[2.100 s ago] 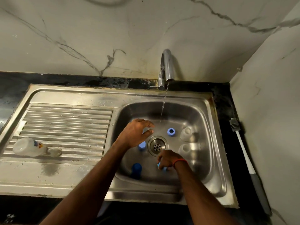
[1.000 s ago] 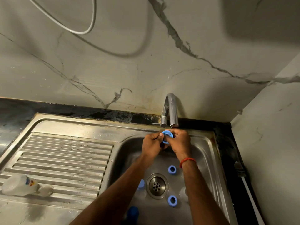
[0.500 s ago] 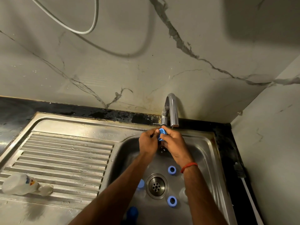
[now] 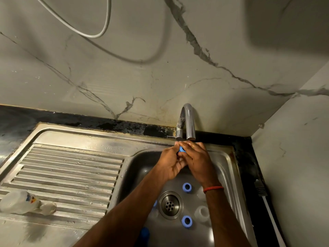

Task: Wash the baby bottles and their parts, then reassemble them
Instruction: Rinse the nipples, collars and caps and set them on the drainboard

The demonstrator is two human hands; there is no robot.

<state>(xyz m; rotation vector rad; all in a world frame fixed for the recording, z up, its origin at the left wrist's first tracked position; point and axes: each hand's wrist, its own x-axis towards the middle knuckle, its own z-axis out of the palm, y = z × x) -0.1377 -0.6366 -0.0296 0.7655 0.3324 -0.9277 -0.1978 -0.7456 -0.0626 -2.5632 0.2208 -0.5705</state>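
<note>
Both hands meet just under the tap spout [image 4: 190,125]. My left hand [image 4: 170,163] and my right hand [image 4: 195,161] pinch one small blue bottle ring [image 4: 181,149] between their fingertips; most of it is hidden by fingers. On the basin floor lie two more blue rings [image 4: 187,187] [image 4: 186,221], a clear teat [image 4: 202,213] and a blue cap [image 4: 145,233] near the bottom edge. A clear baby bottle [image 4: 19,204] lies on its side on the ribbed drainboard [image 4: 71,168] at the left.
The steel sink basin [image 4: 229,175] has its drain [image 4: 170,205] in the middle. A white-handled bottle brush [image 4: 267,207] lies on the black counter at the right. Marble walls stand behind and to the right. A white cable [image 4: 105,24] hangs on the back wall.
My hands rose from the basin floor to the tap carrying a blue ring. Over the last second they turned it between the fingers and closed more tightly around it.
</note>
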